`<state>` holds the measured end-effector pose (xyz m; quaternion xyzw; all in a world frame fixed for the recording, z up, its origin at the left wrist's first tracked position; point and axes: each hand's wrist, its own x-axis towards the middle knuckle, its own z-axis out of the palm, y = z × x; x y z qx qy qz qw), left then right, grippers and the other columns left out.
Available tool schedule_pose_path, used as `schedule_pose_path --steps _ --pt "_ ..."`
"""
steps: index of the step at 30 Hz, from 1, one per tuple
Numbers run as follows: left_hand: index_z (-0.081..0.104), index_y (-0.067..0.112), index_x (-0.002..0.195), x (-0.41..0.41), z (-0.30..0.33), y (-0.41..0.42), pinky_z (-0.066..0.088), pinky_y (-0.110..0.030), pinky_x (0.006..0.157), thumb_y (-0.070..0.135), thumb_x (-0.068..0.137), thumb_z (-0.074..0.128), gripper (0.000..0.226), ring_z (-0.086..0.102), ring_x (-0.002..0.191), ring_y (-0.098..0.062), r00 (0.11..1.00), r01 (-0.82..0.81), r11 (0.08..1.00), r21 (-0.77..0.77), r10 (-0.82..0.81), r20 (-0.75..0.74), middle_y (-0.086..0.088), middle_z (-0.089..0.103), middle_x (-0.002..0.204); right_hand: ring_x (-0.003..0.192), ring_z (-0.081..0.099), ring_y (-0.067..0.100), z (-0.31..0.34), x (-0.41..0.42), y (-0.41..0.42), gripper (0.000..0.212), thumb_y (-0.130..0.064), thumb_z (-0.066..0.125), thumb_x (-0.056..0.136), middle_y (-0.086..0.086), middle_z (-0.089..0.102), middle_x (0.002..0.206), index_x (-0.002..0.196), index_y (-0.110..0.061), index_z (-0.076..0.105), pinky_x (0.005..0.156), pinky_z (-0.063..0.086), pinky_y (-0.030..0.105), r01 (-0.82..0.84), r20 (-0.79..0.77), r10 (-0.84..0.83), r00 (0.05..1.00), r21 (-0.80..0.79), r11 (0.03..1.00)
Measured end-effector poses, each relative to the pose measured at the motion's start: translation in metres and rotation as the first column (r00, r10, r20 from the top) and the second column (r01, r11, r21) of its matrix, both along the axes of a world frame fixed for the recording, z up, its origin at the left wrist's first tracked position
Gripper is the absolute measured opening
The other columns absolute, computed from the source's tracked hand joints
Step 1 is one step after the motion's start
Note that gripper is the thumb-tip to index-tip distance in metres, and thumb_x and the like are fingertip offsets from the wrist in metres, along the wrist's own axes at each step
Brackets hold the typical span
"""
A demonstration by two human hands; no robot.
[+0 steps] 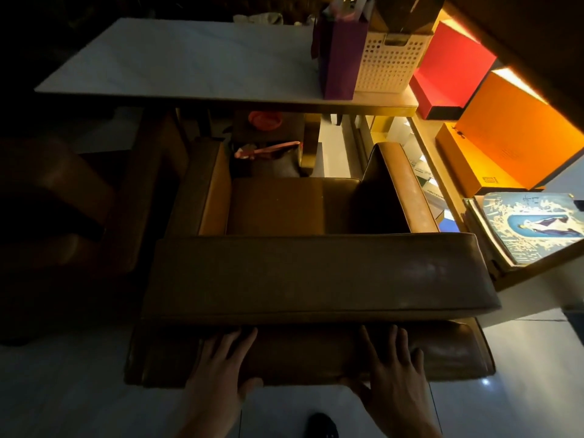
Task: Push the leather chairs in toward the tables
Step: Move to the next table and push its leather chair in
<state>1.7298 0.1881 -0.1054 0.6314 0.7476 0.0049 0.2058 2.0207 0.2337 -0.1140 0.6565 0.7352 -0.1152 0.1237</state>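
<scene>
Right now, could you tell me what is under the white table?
Under the white table sit the leather chair's armrest fronts, a dark bag with a pink strap and a red round object. Everything farther back is covered by the tabletop and shadow.

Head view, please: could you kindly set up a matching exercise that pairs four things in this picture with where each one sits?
Things:
1. Purple paper bag
2. Brown leather armchair
3. Flat orange box
4. Both hands, left hand and right hand

Places:
A. On the lit shelf at the right
B. Pressed flat against the back of the chair
C. Standing on the white tabletop, beside the white perforated basket
D. On the floor, its front at the table's edge

Pairs: 1-C, 2-D, 3-A, 4-B
</scene>
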Motion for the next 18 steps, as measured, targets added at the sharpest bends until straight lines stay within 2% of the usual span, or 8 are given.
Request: schedule_pose_path --steps 2,4,6,8,10,12,15,18 --pt "0.02 0.048 0.149 -0.002 -0.004 0.001 0.036 -0.049 0.11 0.065 0.076 0.066 0.088 0.019 0.134 -0.019 0.999 0.033 0.999 0.013 -0.033 -0.016 0.016 0.03 0.153 0.122 0.049 0.055 0.0 -0.001 0.004 0.099 -0.09 0.016 0.075 0.035 0.049 0.137 0.145 -0.025 0.044 0.083 0.05 0.067 -0.001 0.015 0.002 1.0 -0.018 1.0" --pt "0.041 0.041 0.144 -0.006 -0.012 0.004 0.051 -0.051 0.092 0.065 0.06 0.079 0.095 0.033 0.122 -0.021 0.998 0.046 0.999 0.023 -0.046 -0.033 0.011 0.05 0.138 0.127 0.046 0.053 -0.003 0.0 0.011 0.1 -0.092 0.013 0.073 0.033 0.045 0.142 0.148 -0.029 0.039 0.087 0.049 0.066 0.015 0.038 -0.014 0.999 -0.045 0.999" --pt "0.049 0.036 0.139 -0.007 -0.02 0.01 0.055 -0.051 0.085 0.064 0.053 0.084 0.097 0.039 0.117 -0.021 0.997 0.051 0.994 0.097 -0.044 -0.065 0.009 0.055 0.131 0.135 0.037 0.052 -0.004 -0.002 0.02 0.101 -0.094 0.015 0.072 0.031 0.035 0.15 0.152 -0.034 0.026 0.096 0.044 0.067 0.016 0.032 -0.015 0.999 -0.028 0.999" --pt "0.048 0.037 0.141 -0.008 -0.021 0.026 0.052 -0.053 0.091 0.063 0.058 0.081 0.093 0.037 0.12 -0.022 0.997 0.058 0.993 0.104 -0.051 -0.065 0.009 0.054 0.133 0.145 0.015 0.048 -0.005 -0.004 0.033 0.101 -0.094 0.018 0.07 0.027 0.011 0.16 0.154 -0.04 0.0 0.11 0.028 0.064 -0.017 0.035 0.017 0.999 -0.005 1.0" --pt "0.038 0.041 0.146 -0.008 -0.019 0.044 0.041 -0.051 0.106 0.064 0.069 0.072 0.087 0.03 0.129 -0.02 0.997 0.046 0.992 0.122 -0.038 -0.065 0.012 0.046 0.142 0.148 0.003 0.046 -0.004 -0.004 0.05 0.102 -0.091 0.022 0.071 0.023 -0.001 0.162 0.153 -0.039 -0.011 0.115 0.019 0.061 -0.022 0.025 0.022 0.999 0.003 1.0" --pt "0.031 0.043 0.148 -0.006 -0.018 0.064 0.035 -0.048 0.112 0.064 0.076 0.067 0.084 0.023 0.133 -0.019 0.999 0.035 0.989 0.142 -0.029 -0.045 0.014 0.04 0.147 0.147 0.003 0.046 -0.002 -0.005 0.071 0.101 -0.089 0.027 0.074 0.024 0.0 0.162 0.154 -0.038 -0.008 0.116 0.019 0.062 -0.031 0.024 0.03 0.999 0.026 0.999" --pt "0.033 0.04 0.148 -0.007 -0.017 0.095 0.036 -0.05 0.11 0.06 0.077 0.069 0.082 0.021 0.132 -0.02 0.999 0.025 0.983 0.181 -0.02 -0.027 0.01 0.043 0.147 0.147 0.007 0.047 -0.004 -0.006 0.102 0.101 -0.089 0.029 0.074 0.026 0.008 0.161 0.155 -0.036 0.001 0.113 0.023 0.064 -0.033 0.01 0.032 0.999 0.066 0.997" --pt "0.031 0.039 0.149 -0.009 -0.017 0.123 0.032 -0.049 0.113 0.058 0.08 0.067 0.081 0.019 0.135 -0.021 1.0 0.017 0.98 0.196 -0.015 -0.015 0.008 0.038 0.15 0.147 0.006 0.045 -0.006 -0.007 0.13 0.101 -0.088 0.031 0.074 0.025 0.007 0.161 0.155 -0.035 0.001 0.113 0.024 0.064 -0.048 0.019 0.047 0.999 0.083 0.995"
